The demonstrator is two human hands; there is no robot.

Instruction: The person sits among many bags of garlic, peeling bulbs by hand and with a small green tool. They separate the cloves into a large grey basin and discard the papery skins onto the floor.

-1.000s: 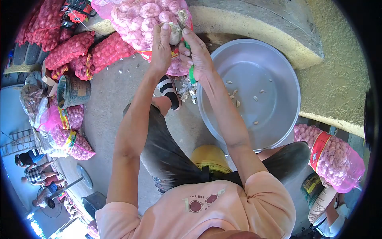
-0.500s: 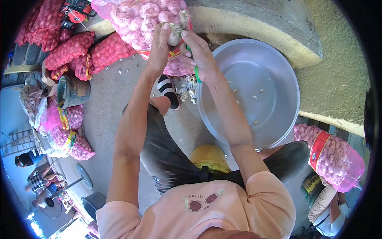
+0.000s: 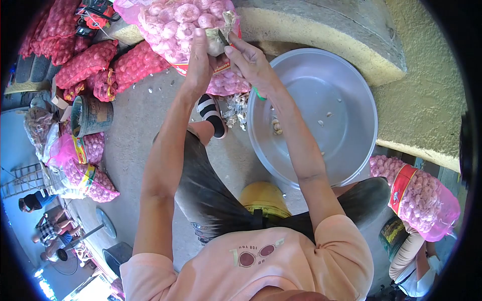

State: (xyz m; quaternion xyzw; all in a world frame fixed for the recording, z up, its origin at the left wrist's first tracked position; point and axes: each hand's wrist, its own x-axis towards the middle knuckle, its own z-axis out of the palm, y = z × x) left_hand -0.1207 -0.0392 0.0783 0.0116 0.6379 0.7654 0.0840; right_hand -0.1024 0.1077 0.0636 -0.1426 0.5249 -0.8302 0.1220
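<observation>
My left hand (image 3: 199,65) is closed around a whitish garlic bulb (image 3: 215,44), its thumb pointing up along the bulb's side. A small knife (image 3: 223,37) is gripped in my right hand (image 3: 253,64), its dark blade against the bulb. A green part, seemingly the handle's end, shows below that hand's palm. Both hands are raised in front of a pink mesh sack of garlic (image 3: 173,27). Under my right forearm stands a wide grey basin (image 3: 346,150) with a few loose cloves (image 3: 276,126) in it.
Garlic skins (image 3: 236,110) litter the floor by my foot. Red mesh sacks (image 3: 88,62) and a dark bucket (image 3: 93,116) stand to the left. A yellow bucket (image 3: 263,198) is between my legs. Another garlic sack (image 3: 419,198) and a person sit at right; more people are far left.
My right hand has turned, bringing the knife blade up against the garlic bulb. The green part has shifted lower. More cloves show in the basin beside my right forearm.
</observation>
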